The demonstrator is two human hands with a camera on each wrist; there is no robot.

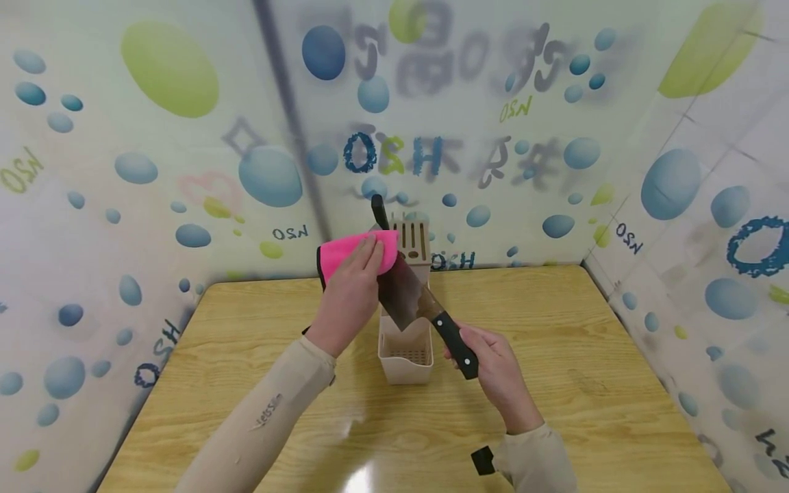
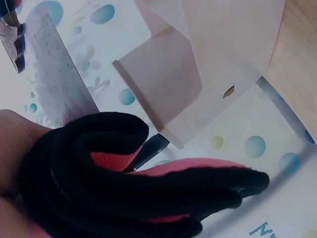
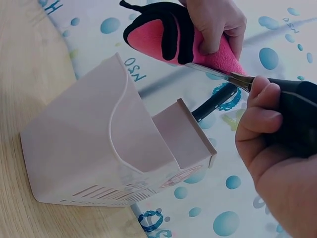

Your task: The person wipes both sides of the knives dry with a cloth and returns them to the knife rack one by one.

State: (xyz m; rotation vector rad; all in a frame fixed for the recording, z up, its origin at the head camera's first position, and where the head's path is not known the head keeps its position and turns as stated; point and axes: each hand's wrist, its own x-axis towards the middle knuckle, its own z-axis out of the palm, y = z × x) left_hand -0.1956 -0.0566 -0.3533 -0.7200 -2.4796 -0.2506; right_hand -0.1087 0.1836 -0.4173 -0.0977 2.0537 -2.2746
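My right hand grips the black riveted handle of a cleaver, whose broad blade points up and to the left. My left hand holds a folded pink cloth with black edging over the far part of the blade. In the right wrist view, the fingers of the left hand pinch the cloth around the blade. Spots or droplets mark the bare blade in the left wrist view, where thick folds of the cloth fill the foreground.
Behind the cleaver, a beige knife holder with a slotted top and open front bin stands on the wooden table. A second black knife handle sticks out of the holder. Patterned walls enclose the table's back and sides.
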